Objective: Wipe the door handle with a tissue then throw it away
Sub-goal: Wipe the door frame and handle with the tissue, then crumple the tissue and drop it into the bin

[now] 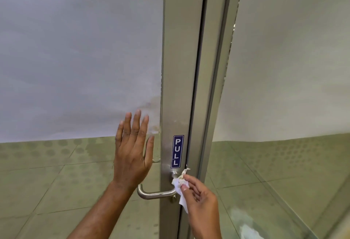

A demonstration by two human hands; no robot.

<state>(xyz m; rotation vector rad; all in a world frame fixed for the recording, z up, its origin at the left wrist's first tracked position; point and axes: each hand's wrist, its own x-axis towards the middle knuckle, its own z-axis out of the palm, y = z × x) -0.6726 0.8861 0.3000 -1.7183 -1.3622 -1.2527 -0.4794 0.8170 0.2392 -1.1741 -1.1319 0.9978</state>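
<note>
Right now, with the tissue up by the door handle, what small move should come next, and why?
Probably slide the tissue left along the handle. The right hand pinches it at the handle's base by the frame, while the bar toward the bend looks uncovered. The left hand is open, apparently flat against the glass.

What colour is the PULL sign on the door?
The PULL sign is dark blue with white letters and a thin white border, seen clearly in the head view.
</note>
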